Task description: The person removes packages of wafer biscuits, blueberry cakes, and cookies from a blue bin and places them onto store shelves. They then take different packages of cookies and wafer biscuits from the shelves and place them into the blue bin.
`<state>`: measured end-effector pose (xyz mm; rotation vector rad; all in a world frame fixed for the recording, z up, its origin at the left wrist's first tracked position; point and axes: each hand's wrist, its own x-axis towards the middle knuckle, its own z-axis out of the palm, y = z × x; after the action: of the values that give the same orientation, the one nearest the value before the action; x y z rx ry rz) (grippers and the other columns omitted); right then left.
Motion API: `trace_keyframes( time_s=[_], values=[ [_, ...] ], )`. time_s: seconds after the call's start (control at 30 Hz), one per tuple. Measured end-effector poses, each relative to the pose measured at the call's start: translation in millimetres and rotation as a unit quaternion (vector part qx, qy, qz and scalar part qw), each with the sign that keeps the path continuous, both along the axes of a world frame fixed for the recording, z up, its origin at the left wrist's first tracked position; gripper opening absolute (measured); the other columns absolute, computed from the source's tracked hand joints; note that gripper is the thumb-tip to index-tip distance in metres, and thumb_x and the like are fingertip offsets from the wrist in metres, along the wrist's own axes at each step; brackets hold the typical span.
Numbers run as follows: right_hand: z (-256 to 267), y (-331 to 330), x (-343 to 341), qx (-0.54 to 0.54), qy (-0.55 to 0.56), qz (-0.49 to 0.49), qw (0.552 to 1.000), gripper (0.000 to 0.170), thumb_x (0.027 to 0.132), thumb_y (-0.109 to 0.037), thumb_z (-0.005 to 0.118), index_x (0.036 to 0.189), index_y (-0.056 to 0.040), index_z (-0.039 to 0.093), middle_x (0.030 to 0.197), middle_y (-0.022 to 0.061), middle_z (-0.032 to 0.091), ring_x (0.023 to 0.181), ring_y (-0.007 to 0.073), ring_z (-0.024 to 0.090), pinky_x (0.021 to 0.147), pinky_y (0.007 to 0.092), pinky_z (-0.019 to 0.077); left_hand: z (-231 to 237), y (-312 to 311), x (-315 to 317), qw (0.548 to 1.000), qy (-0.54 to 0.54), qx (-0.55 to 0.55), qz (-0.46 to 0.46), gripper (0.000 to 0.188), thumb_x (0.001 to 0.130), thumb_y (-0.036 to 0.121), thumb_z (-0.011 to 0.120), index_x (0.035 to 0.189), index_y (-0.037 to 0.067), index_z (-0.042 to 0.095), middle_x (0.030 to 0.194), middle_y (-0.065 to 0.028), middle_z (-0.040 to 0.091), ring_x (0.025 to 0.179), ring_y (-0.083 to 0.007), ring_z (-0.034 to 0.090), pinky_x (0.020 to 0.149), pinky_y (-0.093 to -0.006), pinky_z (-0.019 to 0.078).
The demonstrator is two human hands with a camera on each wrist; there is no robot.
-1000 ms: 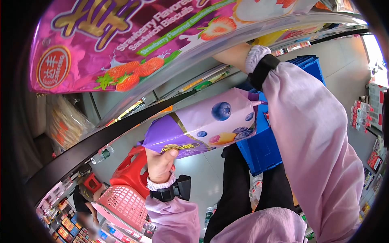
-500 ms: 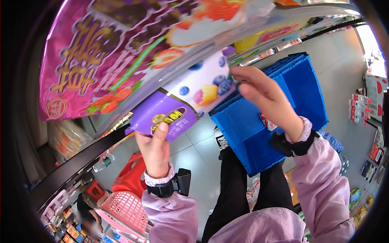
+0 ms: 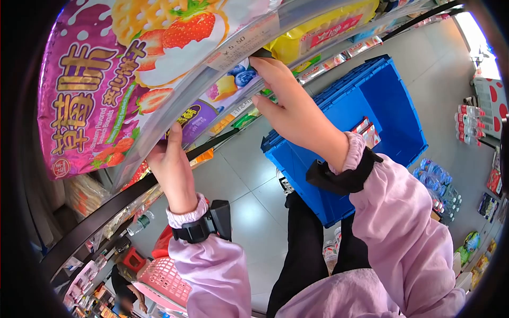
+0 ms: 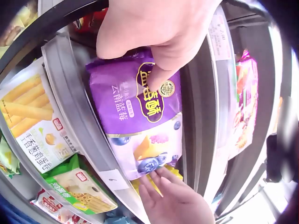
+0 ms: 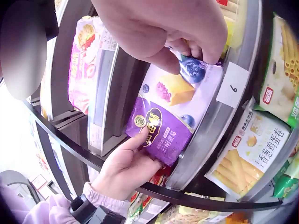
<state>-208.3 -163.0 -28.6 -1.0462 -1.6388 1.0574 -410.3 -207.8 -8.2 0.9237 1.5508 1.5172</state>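
A purple and white bag of blueberry pastries (image 4: pixel 135 107) lies at the shelf behind a clear front lip. My left hand (image 3: pixel 175 172) grips its purple end, thumb on the printed front, as the right wrist view also shows. At the white blueberry end, my right hand (image 3: pixel 302 108) touches the edge with its fingertips, the thumb held apart from the fingers. In the head view the upper shelf's lip covers much of the bag.
A pink bag of strawberry sandwich biscuits (image 3: pixel 79 100) sits on the shelf above. Egg roll packs (image 5: pixel 252 149) stand on a neighbouring shelf. Below is a blue crate (image 3: pixel 392 106) holding small red packs. A black rail (image 3: pixel 124 199) edges the shelving. A pink basket (image 3: pixel 164 278) stands lower left.
The blueberry bag has moved up and left from in front of the shelving onto the shelf. My right hand came down over the crate, then followed the bag to its white end.
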Motion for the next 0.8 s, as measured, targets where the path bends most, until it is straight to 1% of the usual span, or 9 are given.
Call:
trace_keyframes(
  time_s=[0.03,0.13,0.23,0.33,0.6,0.67,0.7,0.73,0.8],
  values=[
    [-1.8,-0.7,-1.3,-0.004,0.009,-0.005,1.000,0.047,0.075,0.003,0.051,0.120,0.0087,0.038,0.120,0.0226,0.041,0.111,0.0363,0.042,0.094,0.0340,0.0365,-4.8,3.7,-3.8,1.000,-0.001,-0.007,0.003,0.034,0.083,0.006,0.060,0.113,-0.002,0.045,0.108,-0.0076,0.053,0.097,-0.0148,0.049,0.088,-0.0290,0.0363],
    [-2.1,-7.0,-3.4,-0.036,0.018,-0.011,0.999,0.047,0.074,0.004,0.050,0.120,0.0089,0.037,0.119,0.0230,0.041,0.112,0.0368,0.042,0.094,0.0345,0.0362,-15.9,5.7,-10.3,1.000,-0.022,-0.006,-0.001,0.033,0.083,0.004,0.059,0.113,0.000,0.045,0.107,-0.0074,0.053,0.096,-0.0149,0.050,0.087,-0.0297,0.0367],
    [1.1,-10.3,1.3,-0.075,-0.022,0.008,0.997,0.050,0.079,0.000,0.052,0.125,0.0030,0.035,0.123,0.0177,0.040,0.115,0.0288,0.040,0.096,0.0322,0.0338,-13.5,0.8,-8.9,1.000,-0.012,-0.020,-0.013,0.034,0.083,0.003,0.058,0.114,0.002,0.044,0.108,-0.0072,0.053,0.097,-0.0150,0.050,0.087,-0.0304,0.0373],
    [-4.8,-9.8,0.9,-0.022,-0.051,0.000,0.998,0.050,0.079,0.000,0.052,0.125,0.0025,0.035,0.122,0.0190,0.041,0.116,0.0315,0.040,0.095,0.0336,0.0344,-12.0,-3.8,-8.7,1.000,-0.002,-0.024,-0.008,0.034,0.083,0.003,0.058,0.114,0.002,0.044,0.109,-0.0070,0.052,0.098,-0.0154,0.050,0.086,-0.0304,0.0378],
    [-5.7,-19.5,17.1,-0.035,-0.030,0.028,0.999,0.055,0.078,0.000,0.053,0.128,0.0029,0.031,0.127,0.0218,0.038,0.118,0.0352,0.038,0.100,0.0350,0.0303,-8.9,-19.0,10.9,1.000,0.027,-0.008,-0.001,0.035,0.084,0.001,0.054,0.117,-0.001,0.043,0.112,-0.0079,0.052,0.101,-0.0140,0.048,0.089,-0.0272,0.0365],
    [2.7,-33.5,33.9,-0.042,-0.022,0.039,0.998,0.055,0.078,0.000,0.052,0.129,0.0020,0.031,0.128,0.0219,0.037,0.119,0.0354,0.037,0.101,0.0353,0.0296,1.2,-37.3,26.0,0.997,0.064,-0.044,0.000,0.047,0.087,0.002,0.050,0.128,-0.003,0.030,0.122,-0.0121,0.045,0.109,-0.0168,0.045,0.094,-0.0277,0.0336],
    [2.1,-45.3,44.0,-0.051,-0.020,0.036,0.998,0.054,0.078,0.000,0.053,0.129,0.0002,0.033,0.125,0.0202,0.040,0.116,0.0327,0.040,0.099,0.0348,0.0318,4.9,-49.1,39.2,0.994,0.092,-0.053,0.038,0.048,0.088,0.003,0.049,0.130,-0.003,0.027,0.125,-0.0140,0.042,0.113,-0.0191,0.043,0.096,-0.0289,0.0329],
    [2.5,-58.4,57.6,-0.120,-0.022,0.055,0.991,0.053,0.079,0.000,0.053,0.128,-0.0009,0.034,0.123,0.0187,0.042,0.114,0.0302,0.043,0.097,0.0339,0.0341,8.6,-61.4,54.7,0.988,0.119,-0.062,0.076,0.050,0.088,0.004,0.048,0.132,-0.003,0.025,0.128,-0.0158,0.039,0.117,-0.0214,0.041,0.098,-0.0302,0.0321],
    [-2.4,-89.0,86.6,-0.201,-0.007,0.061,0.978,0.050,0.080,-0.001,0.054,0.127,-0.0028,0.037,0.116,0.0140,0.047,0.107,0.0233,0.049,0.091,0.0314,0.0398,13.4,-86.2,81.0,0.986,0.139,-0.076,0.042,0.050,0.089,0.005,0.046,0.133,-0.001,0.024,0.133,-0.0180,0.033,0.121,-0.0248,0.038,0.098,-0.0338,0.0331]
  ],
)
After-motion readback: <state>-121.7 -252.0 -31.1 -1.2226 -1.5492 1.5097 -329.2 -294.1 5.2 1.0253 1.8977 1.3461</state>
